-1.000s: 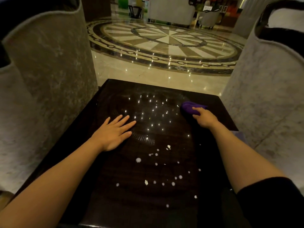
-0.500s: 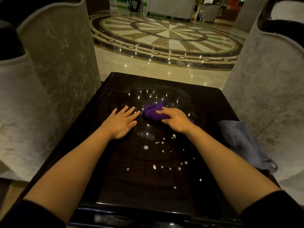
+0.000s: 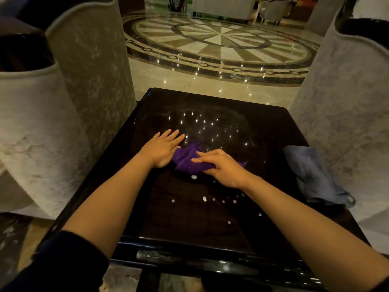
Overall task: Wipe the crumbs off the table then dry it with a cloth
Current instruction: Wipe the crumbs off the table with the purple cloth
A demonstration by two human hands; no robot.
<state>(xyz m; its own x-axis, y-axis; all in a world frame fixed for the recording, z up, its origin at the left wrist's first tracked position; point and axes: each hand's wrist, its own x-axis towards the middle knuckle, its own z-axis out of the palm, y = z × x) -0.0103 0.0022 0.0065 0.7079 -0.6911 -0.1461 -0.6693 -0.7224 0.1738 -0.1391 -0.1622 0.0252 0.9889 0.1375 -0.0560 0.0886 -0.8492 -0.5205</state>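
Observation:
A dark glossy table (image 3: 273, 133) fills the middle of the view. My right hand (image 3: 223, 167) presses a purple cloth (image 3: 187, 160) flat on the tabletop, fingers spread over it. My left hand (image 3: 162, 147) lies flat and open on the table, its thumb side touching the cloth's left edge. White crumbs (image 3: 204, 199) are scattered on the table nearer to me, one just below the cloth. A grey-blue cloth (image 3: 313, 175) lies crumpled at the table's right edge.
Pale upholstered armchairs stand close on the left (image 3: 88, 70) and the right (image 3: 347, 91) of the table. Beyond the far edge lies a shiny marble floor (image 3: 210, 85) with a round inlaid pattern.
My right hand has dragged the purple cloth from the far right of the table to the middle, toward me and against my left hand. The left hand stayed flat.

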